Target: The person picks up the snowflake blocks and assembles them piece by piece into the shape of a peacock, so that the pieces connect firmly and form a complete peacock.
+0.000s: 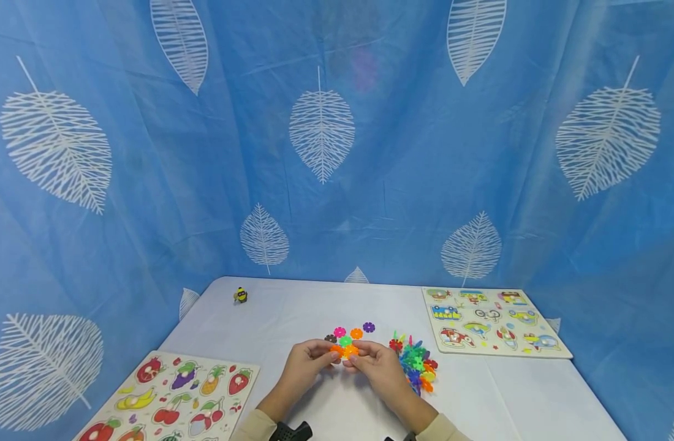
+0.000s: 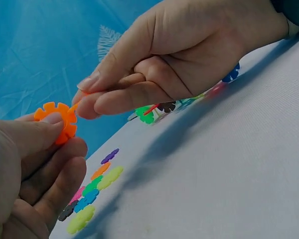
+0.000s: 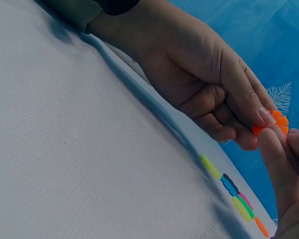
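Observation:
My left hand (image 1: 308, 369) pinches an orange flower-shaped plastic disc (image 2: 55, 108) between thumb and fingers. Opposite it, my right hand (image 1: 382, 372) holds a second orange disc (image 1: 351, 351), which shows nearly edge-on in the left wrist view. The two discs meet at an angle; whether their slots are interlocked cannot be told. On the table beyond the hands lie loose discs: pink (image 1: 339, 331), orange (image 1: 356, 333), purple (image 1: 369, 327), dark (image 1: 330, 338) and green (image 1: 345, 340). Blue (image 2: 86, 200) and yellow-green discs (image 2: 81, 220) show in the left wrist view.
Beside my right hand is a pile of mixed-colour discs (image 1: 416, 362). A fruit puzzle board (image 1: 249, 392) lies at the front left, a vehicle puzzle board (image 1: 502, 349) at the back right. A small yellow-and-black figure (image 1: 240, 295) stands at the back left. Blue leaf-print curtains (image 1: 381, 184) surround the table.

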The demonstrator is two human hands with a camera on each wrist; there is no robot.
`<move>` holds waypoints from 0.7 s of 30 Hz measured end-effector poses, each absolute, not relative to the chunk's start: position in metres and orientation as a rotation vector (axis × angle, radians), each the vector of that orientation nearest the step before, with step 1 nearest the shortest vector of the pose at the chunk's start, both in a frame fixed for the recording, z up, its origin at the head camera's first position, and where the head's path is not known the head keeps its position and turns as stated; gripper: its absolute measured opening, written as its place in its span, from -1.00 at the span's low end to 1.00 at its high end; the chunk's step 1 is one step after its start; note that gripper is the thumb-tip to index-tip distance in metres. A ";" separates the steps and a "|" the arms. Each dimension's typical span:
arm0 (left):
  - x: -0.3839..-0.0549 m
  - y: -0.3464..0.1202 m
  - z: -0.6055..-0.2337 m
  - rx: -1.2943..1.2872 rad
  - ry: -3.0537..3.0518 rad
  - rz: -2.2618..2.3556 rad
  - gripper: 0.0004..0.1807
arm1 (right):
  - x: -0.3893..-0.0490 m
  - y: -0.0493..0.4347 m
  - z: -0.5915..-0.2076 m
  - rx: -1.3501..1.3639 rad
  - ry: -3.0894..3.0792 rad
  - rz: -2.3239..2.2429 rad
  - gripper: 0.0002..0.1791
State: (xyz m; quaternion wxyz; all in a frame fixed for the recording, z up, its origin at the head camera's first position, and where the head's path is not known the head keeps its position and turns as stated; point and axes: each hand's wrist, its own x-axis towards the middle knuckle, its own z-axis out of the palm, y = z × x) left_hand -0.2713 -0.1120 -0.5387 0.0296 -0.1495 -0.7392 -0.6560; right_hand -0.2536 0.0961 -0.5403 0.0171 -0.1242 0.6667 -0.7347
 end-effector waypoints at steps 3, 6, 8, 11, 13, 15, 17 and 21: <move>-0.271 -0.111 -0.540 -0.474 -2.276 -2.025 -0.87 | -0.253 0.096 -0.540 -0.356 2.012 -2.304 -0.47; -0.271 -0.111 -0.541 -0.490 -2.273 -2.022 -0.89 | -0.252 0.096 -0.539 -0.337 1.973 -2.311 -0.47; -0.271 -0.111 -0.542 -0.517 -2.259 -2.020 -0.89 | -0.252 0.096 -0.539 -0.322 1.958 -2.311 -0.47; -0.270 -0.110 -0.542 -0.565 -2.223 -2.022 -0.89 | -0.251 0.097 -0.539 -0.308 1.940 -2.314 -0.47; -0.269 -0.109 -0.543 -0.583 -2.204 -2.028 -0.88 | -0.251 0.096 -0.538 -0.301 1.926 -2.320 -0.47; -0.269 -0.109 -0.543 -0.592 -2.194 -2.028 -0.89 | -0.251 0.096 -0.538 -0.308 1.914 -2.327 -0.47; -0.268 -0.108 -0.543 -0.584 -2.197 -2.022 -0.89 | -0.251 0.096 -0.538 -0.316 1.904 -2.336 -0.47; -0.268 -0.108 -0.543 -0.571 -2.197 -2.023 -0.91 | -0.251 0.096 -0.538 -0.323 1.891 -2.344 -0.48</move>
